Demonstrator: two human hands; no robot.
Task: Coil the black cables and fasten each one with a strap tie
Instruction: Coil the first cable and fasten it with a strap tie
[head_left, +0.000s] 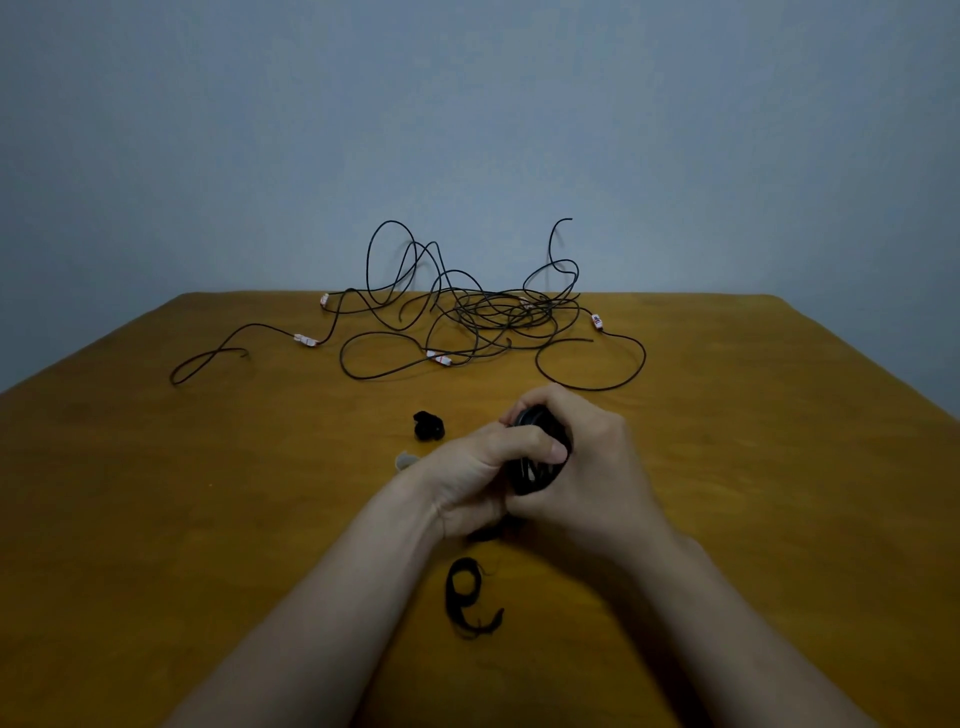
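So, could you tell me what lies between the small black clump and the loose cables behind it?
In the head view, only bare table lies between the black clump and the nearest loop of the loose cables.

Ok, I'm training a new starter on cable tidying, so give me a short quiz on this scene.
1. True or false: the left hand and right hand both hold the coil.
2. Where on the table do the loose cables lie? A: near edge; B: far end; C: left corner.
3. Fill in: the cables' tags are white and ___.
Key: 1 true; 2 B; 3 red.
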